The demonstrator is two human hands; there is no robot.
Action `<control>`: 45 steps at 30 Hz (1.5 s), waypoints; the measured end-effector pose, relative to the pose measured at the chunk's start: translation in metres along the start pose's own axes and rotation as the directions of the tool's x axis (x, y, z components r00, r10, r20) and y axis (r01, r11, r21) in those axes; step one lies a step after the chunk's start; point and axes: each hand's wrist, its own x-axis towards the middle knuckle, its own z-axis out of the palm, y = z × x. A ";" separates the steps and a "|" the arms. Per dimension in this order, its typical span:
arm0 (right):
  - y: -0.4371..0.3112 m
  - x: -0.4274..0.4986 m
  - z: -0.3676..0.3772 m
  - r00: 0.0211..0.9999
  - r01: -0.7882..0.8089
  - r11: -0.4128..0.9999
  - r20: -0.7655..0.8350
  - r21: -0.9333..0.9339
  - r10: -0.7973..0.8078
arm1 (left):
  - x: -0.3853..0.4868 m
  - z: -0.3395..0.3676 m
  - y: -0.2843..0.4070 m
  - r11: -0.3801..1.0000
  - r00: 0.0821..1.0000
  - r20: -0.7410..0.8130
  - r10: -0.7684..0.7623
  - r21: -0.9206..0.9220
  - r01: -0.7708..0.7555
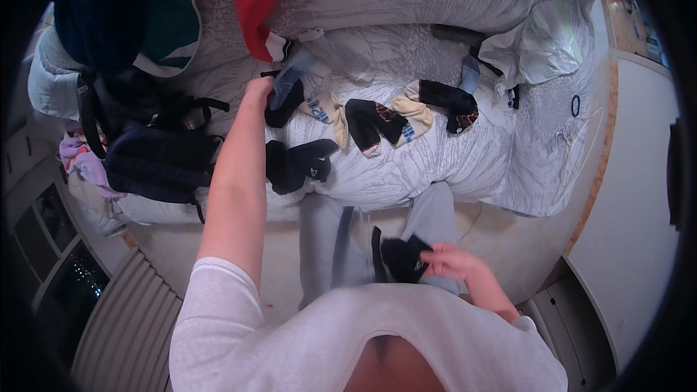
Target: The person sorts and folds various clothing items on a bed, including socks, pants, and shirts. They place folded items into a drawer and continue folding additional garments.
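Note:
My left hand (260, 89) reaches out to the sofa seat beside a blue sock (287, 80) and a black sock (287, 106); its fingers are mostly hidden, so its grip is unclear. Near my lap, my right hand (447, 261) holds a black sock (404, 257), slightly blurred. Cream socks with blue marks (325, 111) and black patterned socks (449, 103) lie in a row across the cover. Nearer to me rests a pair of dark socks (313, 162). A grey sock (343, 60) lies behind the row.
A dark backpack (158, 158) lies at the left, by purple cloth (90, 160). Red cloth (253, 5) and dark green cloth (171, 22) hang over the backrest. A clear plastic bag (550, 46), a black hair tie (575, 105) and a white cord (585, 160) are at the right.

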 end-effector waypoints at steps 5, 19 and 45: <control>0.045 -0.007 0.011 0.959 0.250 0.922 -0.059 -0.295 -0.279 | 0.018 -0.009 -0.025 0.972 0.994 -0.057 -0.092 -0.220 0.077; 0.032 -0.022 0.021 0.807 0.573 0.608 0.248 -0.550 -0.536 | -0.006 -0.040 -0.022 0.885 0.996 -0.047 0.073 -0.458 -0.087; -0.049 -0.152 0.091 0.804 0.580 0.037 0.565 -0.814 -0.182 | -0.499 -0.078 -0.067 0.645 0.288 0.798 0.529 -0.157 -0.747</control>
